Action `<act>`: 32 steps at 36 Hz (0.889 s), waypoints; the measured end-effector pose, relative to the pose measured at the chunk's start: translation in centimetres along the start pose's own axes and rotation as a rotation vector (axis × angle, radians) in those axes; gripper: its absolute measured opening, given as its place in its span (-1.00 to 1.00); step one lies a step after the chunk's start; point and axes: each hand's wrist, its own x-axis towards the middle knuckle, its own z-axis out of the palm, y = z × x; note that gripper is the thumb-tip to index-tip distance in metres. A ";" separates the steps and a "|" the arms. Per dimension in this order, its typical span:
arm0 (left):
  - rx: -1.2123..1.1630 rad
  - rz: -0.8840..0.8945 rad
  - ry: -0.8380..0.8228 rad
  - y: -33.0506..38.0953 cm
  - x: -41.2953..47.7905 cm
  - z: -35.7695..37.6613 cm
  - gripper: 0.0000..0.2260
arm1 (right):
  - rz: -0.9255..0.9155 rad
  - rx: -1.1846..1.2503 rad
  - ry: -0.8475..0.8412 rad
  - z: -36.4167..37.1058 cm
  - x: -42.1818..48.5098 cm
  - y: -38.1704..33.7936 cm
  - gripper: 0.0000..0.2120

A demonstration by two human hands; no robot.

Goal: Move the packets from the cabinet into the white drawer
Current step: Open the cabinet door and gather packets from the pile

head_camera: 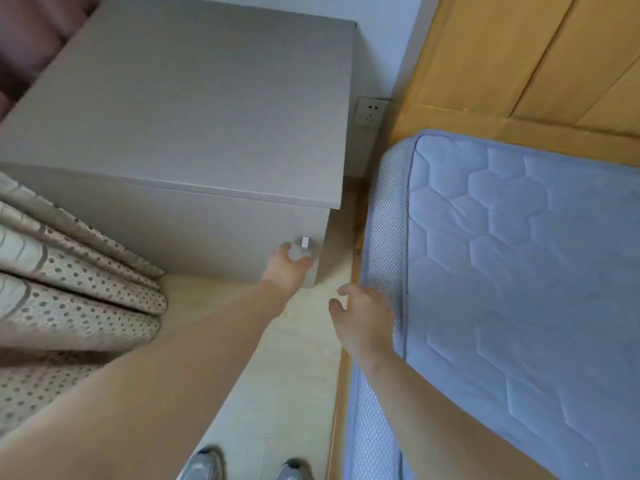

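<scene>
Dotted curtain (69, 271) bunched far left, against the grey-white bedside cabinet (194, 109), front closed. Packets not in view, prob. inside; can't tell if this front is a door or the drawer. L hand (289, 268) reaches to the small metal knob (305, 244), thumb & fingers parted in a cup just under it, not clearly closed on it; contact blurred. R hand (363, 317) hovers apart, near the mattress (519, 271) edge, fingers loosely curled, holding nothing. Step: opening up, nothing moved yet. Next: pinch knob, pull straight out, R hand free for the packets.
</scene>
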 end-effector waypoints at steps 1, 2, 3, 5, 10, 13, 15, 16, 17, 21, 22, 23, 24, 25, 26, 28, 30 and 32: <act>-0.022 0.007 -0.023 0.1 0.4 0.2 -0.50 | 0.008 0.008 0.002 0.3 0.3 0.1 -0.69; -0.034 0.020 -0.047 -0.1 1.0 0.4 -0.52 | 0.019 0.006 0.016 0.7 0.7 0.2 -0.69; -0.031 0.011 -0.073 -0.2 1.3 0.5 -0.54 | 0.026 0.003 0.019 1.1 1.0 0.2 -0.70; -0.066 0.000 -0.113 -0.4 1.7 0.5 -0.56 | 0.030 -0.003 0.041 1.5 1.4 0.0 -0.70; 0.033 0.038 -0.098 -2.4 1.2 -0.6 -0.71 | 0.060 0.092 0.140 1.8 1.8 -0.8 -0.74; 0.080 0.059 -0.113 -5.1 -1.2 -1.5 -0.88 | 0.084 0.173 0.190 2.1 1.2 -1.3 -0.75; 0.074 0.049 -0.133 -7.0 -2.8 -2.3 -0.88 | 0.079 0.160 0.167 2.6 0.6 -1.6 -0.75; 0.067 0.039 -0.144 -7.9 -3.6 -2.8 -0.85 | 0.076 0.160 0.138 2.9 0.3 -1.9 -0.75; 0.054 0.026 -0.151 -8.7 -4.3 -3.4 -0.82 | 0.076 0.180 0.108 3.2 -0.1 -2.1 -0.75; 0.031 -0.039 -0.157 -11.2 -6.7 -5.4 -0.73 | -0.007 0.266 0.054 5.3 -2.0 -2.5 -0.76; 0.020 -0.055 -0.157 -11.8 -7.2 -5.9 -0.72 | -0.019 0.303 0.025 5.8 -2.5 -2.6 -0.79; 0.003 -0.072 -0.156 -12.3 -7.7 -6.4 -0.73 | -0.019 0.336 -0.026 6.2 -3.2 -2.7 -0.82; -0.012 -0.094 -0.161 -12.7 -8.3 -6.9 -0.75 | -0.016 0.359 -0.084 6.6 -3.8 -2.9 -0.86; -0.026 -0.115 -0.168 -13.2 -8.8 -7.4 -0.79 | -0.012 0.373 -0.139 6.9 -4.6 -3.1 -0.89; -0.036 -0.130 -0.170 -13.7 -9.3 -8.0 -0.82 | -0.003 0.382 -0.186 7.2 -5.3 -3.3 -0.89; -0.045 -0.155 -0.154 -14.8 -10.5 -8.9 -0.88 | 0.022 0.394 -0.267 7.9 -6.9 -3.9 -0.85; -0.043 -0.181 -0.119 -16.0 -11.9 -9.8 -0.89 | 0.040 0.379 -0.334 8.7 -8.5 -4.7 -0.84; -0.037 -0.221 -0.073 -17.1 -13.7 -10.9 -0.88 | 0.038 0.354 -0.408 9.5 -10.3 -5.7 -0.84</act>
